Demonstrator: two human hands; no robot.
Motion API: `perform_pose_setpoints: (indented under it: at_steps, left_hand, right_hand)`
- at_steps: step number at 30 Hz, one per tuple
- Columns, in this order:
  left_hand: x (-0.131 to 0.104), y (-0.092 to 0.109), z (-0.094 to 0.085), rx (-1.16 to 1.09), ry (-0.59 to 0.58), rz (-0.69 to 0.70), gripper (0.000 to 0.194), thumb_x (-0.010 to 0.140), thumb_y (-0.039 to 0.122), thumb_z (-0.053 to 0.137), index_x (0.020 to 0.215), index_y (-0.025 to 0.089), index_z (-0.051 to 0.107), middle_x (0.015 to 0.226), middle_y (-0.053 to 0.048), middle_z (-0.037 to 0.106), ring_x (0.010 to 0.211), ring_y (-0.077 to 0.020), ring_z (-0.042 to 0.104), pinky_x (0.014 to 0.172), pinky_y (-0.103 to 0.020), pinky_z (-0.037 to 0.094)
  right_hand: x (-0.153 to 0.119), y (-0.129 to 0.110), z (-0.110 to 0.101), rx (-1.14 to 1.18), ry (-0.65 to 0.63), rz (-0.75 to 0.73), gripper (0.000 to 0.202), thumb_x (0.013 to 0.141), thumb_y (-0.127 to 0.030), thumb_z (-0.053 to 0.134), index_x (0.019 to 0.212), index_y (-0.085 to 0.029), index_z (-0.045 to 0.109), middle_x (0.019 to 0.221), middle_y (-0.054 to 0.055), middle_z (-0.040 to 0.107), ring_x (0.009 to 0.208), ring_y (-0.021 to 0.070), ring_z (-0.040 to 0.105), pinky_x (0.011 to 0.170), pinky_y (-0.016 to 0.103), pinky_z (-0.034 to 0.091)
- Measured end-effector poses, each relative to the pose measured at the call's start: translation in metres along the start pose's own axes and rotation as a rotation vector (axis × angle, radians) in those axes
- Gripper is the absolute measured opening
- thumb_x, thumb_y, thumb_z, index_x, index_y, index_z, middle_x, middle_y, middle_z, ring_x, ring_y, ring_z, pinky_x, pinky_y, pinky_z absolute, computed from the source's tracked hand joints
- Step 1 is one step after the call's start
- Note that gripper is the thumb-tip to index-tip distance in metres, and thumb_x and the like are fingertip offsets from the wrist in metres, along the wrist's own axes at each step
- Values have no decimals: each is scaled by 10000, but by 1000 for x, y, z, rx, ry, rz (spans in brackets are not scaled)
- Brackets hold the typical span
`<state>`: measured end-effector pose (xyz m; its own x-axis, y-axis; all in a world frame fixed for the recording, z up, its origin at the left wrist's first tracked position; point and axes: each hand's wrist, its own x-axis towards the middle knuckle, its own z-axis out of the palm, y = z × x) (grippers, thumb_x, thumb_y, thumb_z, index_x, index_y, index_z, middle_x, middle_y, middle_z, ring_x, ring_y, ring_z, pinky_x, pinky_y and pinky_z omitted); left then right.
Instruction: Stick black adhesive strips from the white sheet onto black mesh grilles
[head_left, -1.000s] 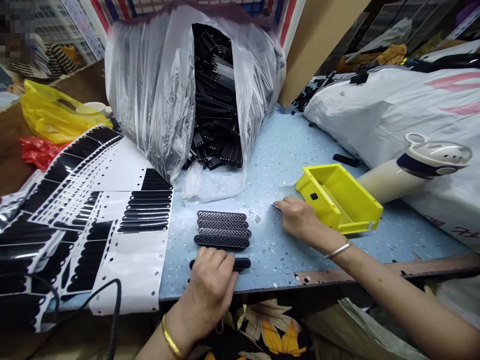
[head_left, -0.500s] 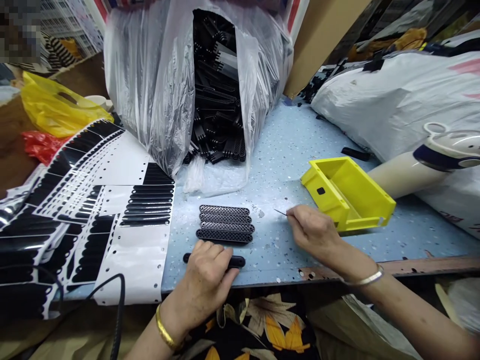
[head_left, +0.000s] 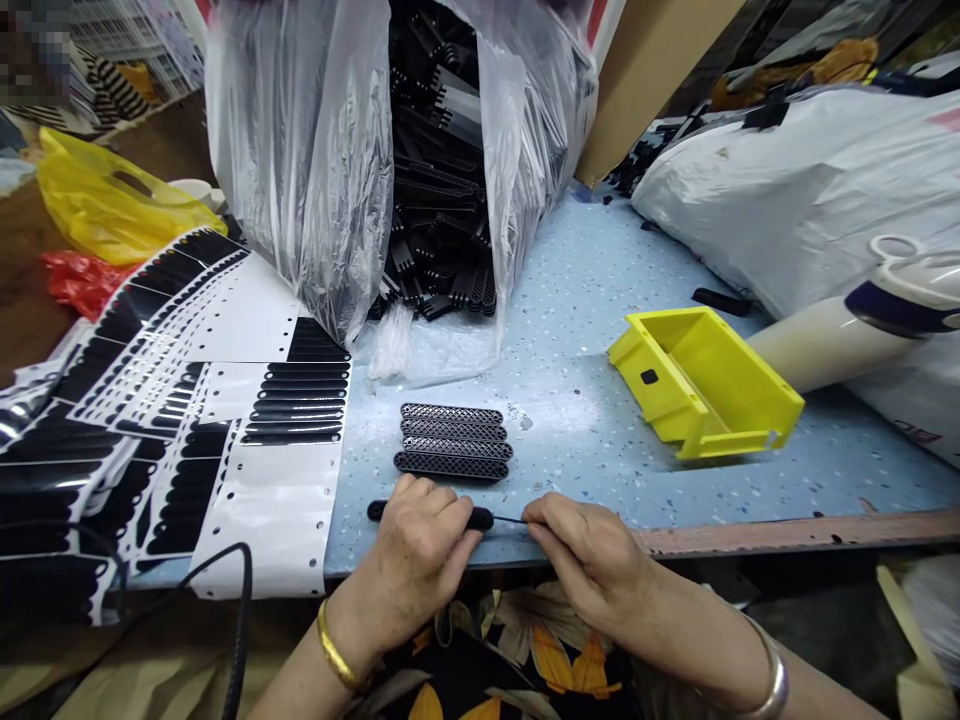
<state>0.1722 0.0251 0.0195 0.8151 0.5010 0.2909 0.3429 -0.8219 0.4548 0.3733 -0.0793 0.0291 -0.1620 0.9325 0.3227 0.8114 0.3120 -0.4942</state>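
Observation:
My left hand [head_left: 424, 540] is closed round a long black piece [head_left: 481, 518] with rounded ends, flat near the table's front edge. Between its fingertips my right hand [head_left: 592, 550] pinches a thin dark strip [head_left: 510, 519], whose far tip meets the right end of the black piece. Just behind my left hand, several black lattice-patterned pieces [head_left: 454, 441] lie side by side. Sheets of black rounded stickers [head_left: 296, 405] spread over the left of the table.
An open plastic bag [head_left: 315, 180] full of black parts stands at the back. On the right are a yellow bin [head_left: 705, 385], a cream bottle-like object [head_left: 825, 335] and a large white sack [head_left: 780, 190]. A black cable [head_left: 244, 620] loops at the front left.
My right hand has moved left and toward the front edge, bringing the thin strip to the black piece's end. My left hand stays closed round the piece. The view has shifted slightly.

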Motion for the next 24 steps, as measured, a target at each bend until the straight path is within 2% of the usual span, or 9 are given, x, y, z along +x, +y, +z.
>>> perform_pose_setpoints:
  at_steps: [2,4,8,12,18,24]
  left_hand:
    - [0,-1,1,-4,8,4,79,895,167,543,828,158,585,745,-30,592,727,-170,488,674,-336,366]
    - [1,-2,1,-2,17,7,72,887,169,552,823,160,582,733,-26,586,716,-169,478,664,-334,361]
    - [2,-2,1,4,14,4,108,882,172,551,775,160,558,707,-26,563,695,-168,455,641,-330,351]
    - [3,-2,0,-3,9,1,135,880,162,546,746,155,535,705,-30,550,693,-164,449,633,-319,357]
    - [3,-1,0,1,34,12,146,875,159,548,730,155,530,689,-27,542,678,-161,441,615,-319,365]
    - [4,-1,0,-3,38,9,136,873,150,544,737,152,540,693,-32,550,682,-159,452,619,-311,378]
  right_hand:
    - [-4,2,2,-9,39,-44,367,933,-58,414,1268,-166,519,1026,90,654,929,186,637,806,318,559]
    - [-7,4,4,29,53,-49,474,900,-33,405,1335,-200,497,1063,85,653,982,187,639,857,328,565]
    - [-2,1,3,120,6,1,486,851,-7,377,1243,-219,572,959,67,639,894,174,643,807,329,580]
    - [6,-2,2,143,3,-43,484,822,28,358,1192,-195,577,850,49,602,797,154,620,739,292,581]
    - [-3,4,7,93,-13,-33,504,823,13,366,1247,-188,550,979,89,619,943,193,634,832,358,579]
    - [2,0,0,-13,40,-108,526,809,47,369,1255,-186,522,1041,100,616,1014,181,626,878,313,575]
